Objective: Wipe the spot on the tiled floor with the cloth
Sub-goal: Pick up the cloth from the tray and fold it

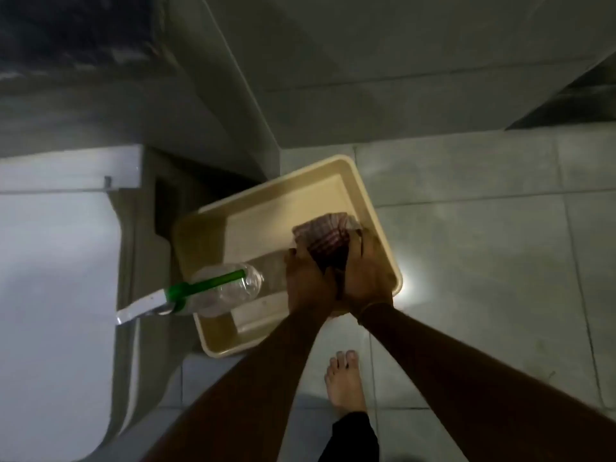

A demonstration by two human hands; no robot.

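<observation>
Together, two hands, left hand point(308, 278), right hand point(366, 271), one cloth point(325, 241), one basin point(376, 215)

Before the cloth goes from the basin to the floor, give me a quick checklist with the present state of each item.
1. Cloth held by both the left hand and the right hand: ok.
2. Cloth over the beige basin, so drips fall inside: ok.
3. Cloth wrung enough: cannot tell.
4. Spot on the tiled floor located: cannot tell.
5. Plastic bottle leaning across the basin rim, stable: cannot tell.
6. Bare foot away from the basin: ok.
</observation>
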